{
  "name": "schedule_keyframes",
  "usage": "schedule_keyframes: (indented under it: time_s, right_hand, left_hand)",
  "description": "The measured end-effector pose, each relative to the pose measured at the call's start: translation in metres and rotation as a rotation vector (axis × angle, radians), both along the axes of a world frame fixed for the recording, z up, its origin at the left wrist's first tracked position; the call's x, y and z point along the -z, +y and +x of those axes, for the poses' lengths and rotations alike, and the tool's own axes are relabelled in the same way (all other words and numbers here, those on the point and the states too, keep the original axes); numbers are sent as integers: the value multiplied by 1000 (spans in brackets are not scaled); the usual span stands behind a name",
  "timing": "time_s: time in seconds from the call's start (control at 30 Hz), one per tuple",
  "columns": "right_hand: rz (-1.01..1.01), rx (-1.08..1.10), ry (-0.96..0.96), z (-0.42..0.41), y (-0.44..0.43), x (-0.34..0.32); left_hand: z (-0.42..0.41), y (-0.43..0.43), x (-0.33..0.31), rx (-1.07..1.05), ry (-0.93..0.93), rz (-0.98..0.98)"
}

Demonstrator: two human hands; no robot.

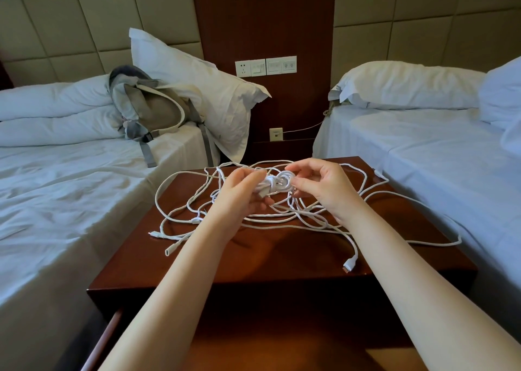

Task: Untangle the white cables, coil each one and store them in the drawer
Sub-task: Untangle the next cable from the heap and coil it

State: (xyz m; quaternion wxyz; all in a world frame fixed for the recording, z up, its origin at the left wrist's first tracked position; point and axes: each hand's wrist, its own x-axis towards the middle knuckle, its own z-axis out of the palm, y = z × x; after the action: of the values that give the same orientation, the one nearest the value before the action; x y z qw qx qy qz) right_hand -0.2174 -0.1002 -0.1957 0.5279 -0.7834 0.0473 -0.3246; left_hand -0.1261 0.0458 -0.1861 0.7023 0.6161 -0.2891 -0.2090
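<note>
Several white cables (282, 218) lie tangled in loose loops across the top of a dark wooden nightstand (282, 255). A tight knot of the cables (275, 183) is lifted above the top between my hands. My left hand (242, 193) grips the knot's left side from below, with a plug end sticking out by its fingers. My right hand (318, 184) pinches a loop on the knot's right side. Loose plug ends lie at the front left (169, 250) and front right (348, 266). The open drawer (253, 342) sits below the top, under my forearms.
A bed with white sheets (70, 201) stands left, carrying a grey backpack (152, 111) and a pillow (197, 88). A second bed (423, 150) is on the right. Wall sockets (265, 66) are behind the nightstand, and a thin wire (301, 129) runs from a lower socket.
</note>
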Motion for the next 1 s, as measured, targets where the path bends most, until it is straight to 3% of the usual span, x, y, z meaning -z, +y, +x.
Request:
schedule_keyframes:
  time_s: [0.33, 1.0]
  right_hand:
    - [-70, 81, -25, 3, 6, -4]
    - [-236, 164, -12, -3, 64, -36]
  left_hand:
    - [6, 7, 3, -36, -234, 43]
    - [-17, 43, -14, -214, -235, 55]
